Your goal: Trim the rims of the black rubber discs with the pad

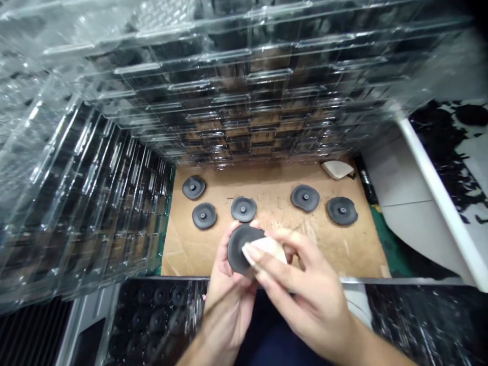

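Observation:
My left hand (232, 300) grips a round black rubber disc (237, 250) by its edge, just in front of the cardboard's near side. Pinched in the fingers of my right hand (308, 290) is a white pad (271, 248), perhaps folded cloth, pressed against the disc's face. Part of the disc is hidden behind the pad and fingers. Beyond my hands, similar black discs with a small central stud lie on the cardboard: one disc (244, 209) right behind the held one, two more (204, 215) to the left, and another pair (342, 210) to the right.
Tall stacks of clear plastic trays (244, 101) wall in the back and left. A second white pad (337, 169) sits at the cardboard's (274, 234) far right corner, near a dark pen-like tool (366, 180). A white panel (438, 198) borders the right. Below left, a tray (152, 317) holds several black discs.

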`<act>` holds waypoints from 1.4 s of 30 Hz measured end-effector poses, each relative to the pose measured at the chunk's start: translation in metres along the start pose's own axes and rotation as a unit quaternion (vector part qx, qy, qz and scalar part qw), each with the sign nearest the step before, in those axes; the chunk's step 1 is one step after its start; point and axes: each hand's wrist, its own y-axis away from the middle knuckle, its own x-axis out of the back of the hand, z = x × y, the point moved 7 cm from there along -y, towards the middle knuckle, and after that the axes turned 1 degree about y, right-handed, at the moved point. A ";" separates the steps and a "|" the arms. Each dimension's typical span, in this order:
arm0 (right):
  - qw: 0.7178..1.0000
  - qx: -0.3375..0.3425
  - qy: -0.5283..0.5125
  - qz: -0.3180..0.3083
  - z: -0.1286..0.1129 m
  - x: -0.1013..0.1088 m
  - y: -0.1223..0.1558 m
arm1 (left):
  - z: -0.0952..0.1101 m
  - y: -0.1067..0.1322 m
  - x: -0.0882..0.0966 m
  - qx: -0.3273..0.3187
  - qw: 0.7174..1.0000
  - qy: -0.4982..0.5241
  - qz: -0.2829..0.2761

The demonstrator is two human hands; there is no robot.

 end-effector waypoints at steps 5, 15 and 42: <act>1.000 0.005 0.020 0.014 -0.007 -0.001 0.007 | -0.004 0.003 -0.003 0.012 0.999 -0.031 0.017; 0.892 -0.352 -0.255 0.126 0.088 0.008 0.084 | -0.005 -0.002 0.000 0.026 1.000 -0.009 0.003; 0.997 0.009 -0.033 -0.067 -0.018 0.015 0.005 | -0.022 0.003 -0.014 0.130 0.985 -0.101 -0.043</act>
